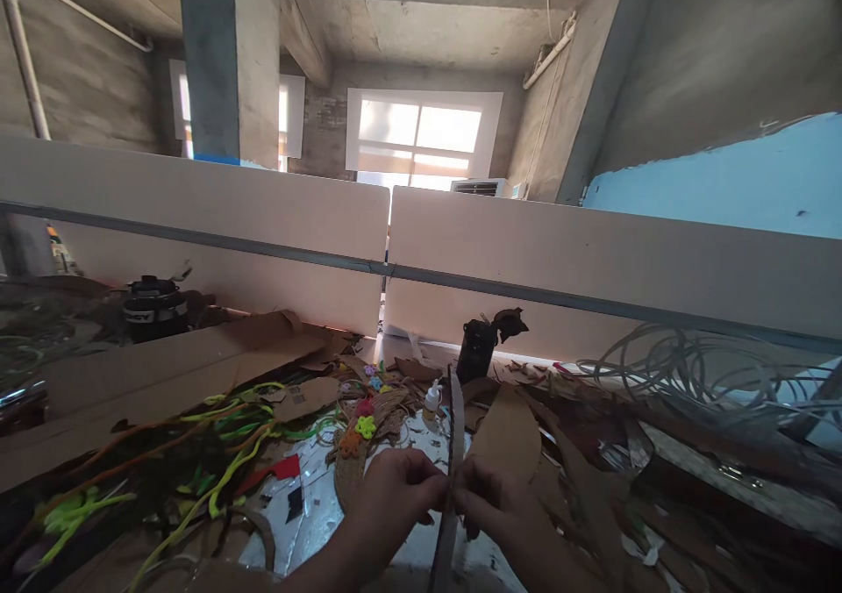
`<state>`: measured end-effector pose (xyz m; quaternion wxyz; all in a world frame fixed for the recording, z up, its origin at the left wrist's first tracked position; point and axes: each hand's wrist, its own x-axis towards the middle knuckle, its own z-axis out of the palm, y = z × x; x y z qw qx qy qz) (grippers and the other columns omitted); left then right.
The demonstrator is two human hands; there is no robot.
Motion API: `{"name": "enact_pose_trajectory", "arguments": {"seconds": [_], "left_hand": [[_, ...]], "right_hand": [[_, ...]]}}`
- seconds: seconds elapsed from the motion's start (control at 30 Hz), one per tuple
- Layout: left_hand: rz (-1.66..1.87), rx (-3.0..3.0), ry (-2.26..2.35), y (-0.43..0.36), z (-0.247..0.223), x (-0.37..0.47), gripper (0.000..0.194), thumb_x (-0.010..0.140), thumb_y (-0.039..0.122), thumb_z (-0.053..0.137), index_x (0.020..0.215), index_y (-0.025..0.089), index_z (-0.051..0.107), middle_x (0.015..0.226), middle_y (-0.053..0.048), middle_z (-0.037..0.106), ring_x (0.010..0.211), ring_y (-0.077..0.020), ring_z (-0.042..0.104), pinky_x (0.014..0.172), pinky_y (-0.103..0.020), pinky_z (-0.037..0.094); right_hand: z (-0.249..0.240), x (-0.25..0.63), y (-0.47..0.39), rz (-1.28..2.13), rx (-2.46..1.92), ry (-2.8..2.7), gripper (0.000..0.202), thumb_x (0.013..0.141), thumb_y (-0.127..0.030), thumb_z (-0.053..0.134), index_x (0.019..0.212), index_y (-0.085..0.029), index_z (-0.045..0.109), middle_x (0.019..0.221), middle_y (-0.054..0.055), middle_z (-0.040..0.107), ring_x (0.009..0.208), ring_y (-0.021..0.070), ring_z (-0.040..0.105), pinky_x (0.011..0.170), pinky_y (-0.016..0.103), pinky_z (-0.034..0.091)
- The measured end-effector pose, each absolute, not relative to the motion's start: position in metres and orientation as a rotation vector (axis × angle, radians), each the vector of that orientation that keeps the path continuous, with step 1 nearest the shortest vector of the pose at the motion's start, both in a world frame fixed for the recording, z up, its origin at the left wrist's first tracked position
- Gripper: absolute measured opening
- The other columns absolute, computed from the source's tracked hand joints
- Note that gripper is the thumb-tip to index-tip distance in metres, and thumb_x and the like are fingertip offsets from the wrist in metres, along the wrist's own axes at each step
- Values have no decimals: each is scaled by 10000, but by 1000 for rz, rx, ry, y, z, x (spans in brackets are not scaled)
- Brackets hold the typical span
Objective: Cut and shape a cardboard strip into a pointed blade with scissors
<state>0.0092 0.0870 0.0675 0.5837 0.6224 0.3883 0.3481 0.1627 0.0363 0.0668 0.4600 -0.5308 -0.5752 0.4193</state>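
Observation:
A long thin curved strip, seen nearly edge-on, stands upright at the lower centre and runs down to the bottom edge. My left hand pinches it from the left side, thumb and fingers together. From the right side, my right hand holds the same strip at about the same height. Both hands nearly touch across it. Just beyond them is a small glue bottle with a white tip. Brown cardboard pieces lie to the right of the strip.
Yellow, green and orange fuzzy stems spread at left. Flower shapes lie left of centre. A black container stands behind, a dark round jar at back left. Clear tubing coils at right. White panels close the back.

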Motion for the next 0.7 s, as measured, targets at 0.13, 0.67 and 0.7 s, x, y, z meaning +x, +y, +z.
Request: {"name": "enact_pose_trajectory", "arguments": {"seconds": [0.13, 0.67, 0.7], "left_hand": [[824, 1477, 912, 88, 65, 9, 126, 626, 278, 613, 596, 157, 634, 581, 0, 640, 570, -155, 587, 543, -260, 473], [850, 1550, 970, 88, 54, 12, 158, 663, 282, 596, 627, 149, 674, 593, -26, 662, 570, -172, 600, 531, -266, 472], [853, 1556, 977, 88, 53, 12, 160, 668, 282, 598, 628, 150, 679, 592, -26, 665, 571, -172, 602, 532, -262, 467]], "right_hand": [[69, 161, 35, 1035, -1315, -1427, 243, 772, -405, 617, 703, -182, 549, 651, -23, 507, 606, 133, 482, 544, 253, 407], [76, 156, 31, 1081, -1291, -1351, 281, 741, -429, 641, 648, -179, 552, 632, -23, 483, 605, 139, 472, 552, 255, 384], [76, 156, 32, 1084, -1290, -1352, 280, 735, -429, 641, 646, -178, 552, 628, -25, 481, 599, 138, 470, 547, 255, 384]]}}
